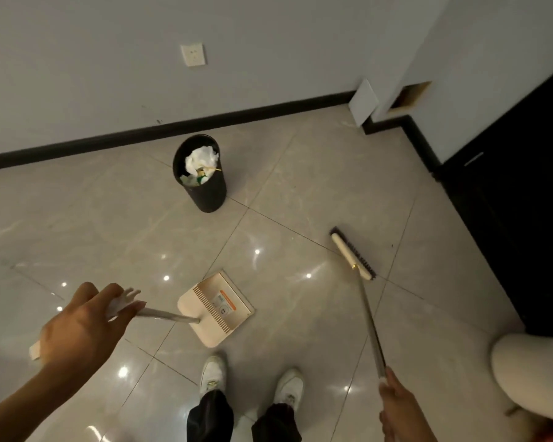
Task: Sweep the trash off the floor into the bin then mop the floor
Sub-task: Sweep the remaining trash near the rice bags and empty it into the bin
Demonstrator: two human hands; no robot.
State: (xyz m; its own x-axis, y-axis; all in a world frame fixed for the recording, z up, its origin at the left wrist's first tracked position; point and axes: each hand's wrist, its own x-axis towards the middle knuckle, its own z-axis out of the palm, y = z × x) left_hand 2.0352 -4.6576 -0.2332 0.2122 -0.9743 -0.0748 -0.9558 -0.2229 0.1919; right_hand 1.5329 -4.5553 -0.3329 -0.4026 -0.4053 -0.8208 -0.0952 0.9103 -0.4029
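Observation:
My left hand (83, 327) grips the white top of the dustpan's metal handle. The cream dustpan (216, 309) hangs tilted just above the glossy tile floor (300, 193), in front of my shoes. My right hand (396, 400) holds the long metal handle of the broom. The broom head (353, 253), cream with dark bristles, rests on the tiles to the right. A black bin (205, 186) stands upright near the far wall, filled with white paper and other trash. No loose trash shows on the floor.
White walls with a black baseboard (173, 126) run behind the bin. A dark cabinet or door (508, 202) fills the right side. A white rounded object (530, 374) sits at the lower right. My white shoes (249, 378) stand at the bottom centre.

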